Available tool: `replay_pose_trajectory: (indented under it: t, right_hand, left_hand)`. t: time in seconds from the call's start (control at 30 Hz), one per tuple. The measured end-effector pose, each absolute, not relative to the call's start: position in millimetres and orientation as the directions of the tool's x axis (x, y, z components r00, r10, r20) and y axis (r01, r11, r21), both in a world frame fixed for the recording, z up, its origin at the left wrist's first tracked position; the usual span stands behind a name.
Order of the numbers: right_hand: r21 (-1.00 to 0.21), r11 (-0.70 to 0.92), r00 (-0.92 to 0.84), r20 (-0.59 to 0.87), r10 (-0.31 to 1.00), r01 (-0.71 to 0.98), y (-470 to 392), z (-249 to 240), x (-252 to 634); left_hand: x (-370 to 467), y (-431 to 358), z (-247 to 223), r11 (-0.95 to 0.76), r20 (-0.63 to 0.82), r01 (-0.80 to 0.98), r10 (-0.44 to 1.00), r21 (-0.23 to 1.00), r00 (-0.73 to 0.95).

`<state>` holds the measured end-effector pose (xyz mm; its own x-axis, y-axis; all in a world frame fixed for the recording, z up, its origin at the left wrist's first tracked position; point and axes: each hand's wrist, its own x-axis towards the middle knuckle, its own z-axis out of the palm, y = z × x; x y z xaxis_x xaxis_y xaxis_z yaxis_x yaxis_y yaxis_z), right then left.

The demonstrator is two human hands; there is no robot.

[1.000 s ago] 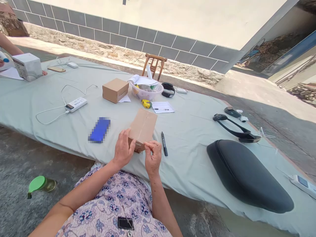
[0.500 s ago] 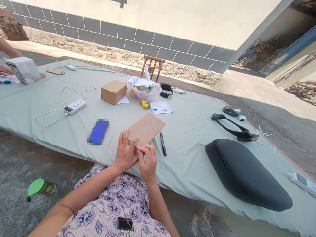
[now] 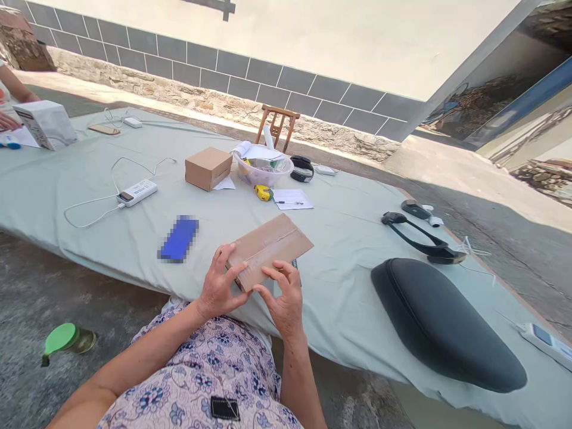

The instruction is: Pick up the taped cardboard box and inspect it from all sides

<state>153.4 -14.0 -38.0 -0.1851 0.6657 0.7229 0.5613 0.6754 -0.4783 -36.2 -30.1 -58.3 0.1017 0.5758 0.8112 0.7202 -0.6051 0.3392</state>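
Note:
A flat brown cardboard box (image 3: pixel 272 241) with clear tape along its top lies tilted at the table's near edge. My left hand (image 3: pixel 221 286) grips its left near corner, thumb on top and fingers at the side. My right hand (image 3: pixel 283 295) holds the near right edge between thumb and fingers. Behind my right hand a black marker is mostly hidden by the box. To the left lies a pixelated blue object (image 3: pixel 179 238).
Beyond are a closed carton (image 3: pixel 208 168), a basket (image 3: pixel 263 173), a yellow tape measure (image 3: pixel 263 192) and paper (image 3: pixel 292 199). A large black cushion (image 3: pixel 447 322) is at right, a cabled power bank (image 3: pixel 138 192) at left. A person's hand (image 3: pixel 9 122) is far left.
The box has shifted right and towards me, showing more of its taped top and covering most of the marker. My right hand has moved right, its fingers more spread.

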Motion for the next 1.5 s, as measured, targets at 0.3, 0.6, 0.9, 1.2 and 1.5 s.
replay_pose_trajectory:
  t: [0.3, 0.6, 0.9, 1.2, 1.5]
  right_hand:
    - [-0.744, 0.354, 0.368, 0.613, 0.699, 0.566, -6, -37, 205]
    - [-0.906, 0.284, 0.456, 0.405, 0.792, 0.313, -9, -42, 209]
    - [-0.896, 0.356, 0.314, 0.430, 0.847, 0.267, -12, -45, 184]
    - [-0.780, 0.420, 0.026, 0.486, 0.874, 0.464, -38, -63, 131]
    - [-0.823, 0.351, 0.082, 0.428, 0.900, 0.447, -28, -66, 148]
  left_hand:
    - [-63, -39, -42, -0.745, 0.816, 0.533, 0.554, 0.401, 0.161]
    - [-68, -44, -25, -0.463, 0.483, 0.153, 0.864, 0.873, -0.145]
    - [-47, -34, -31, -0.190, 0.138, -0.140, 0.937, 0.972, -0.321]
    - [-34, -33, -29, -0.096, -0.021, -0.287, 0.924, 0.953, -0.381]
    - [-41, -35, -35, -0.147, 0.198, 0.184, 0.933, 0.972, -0.301]
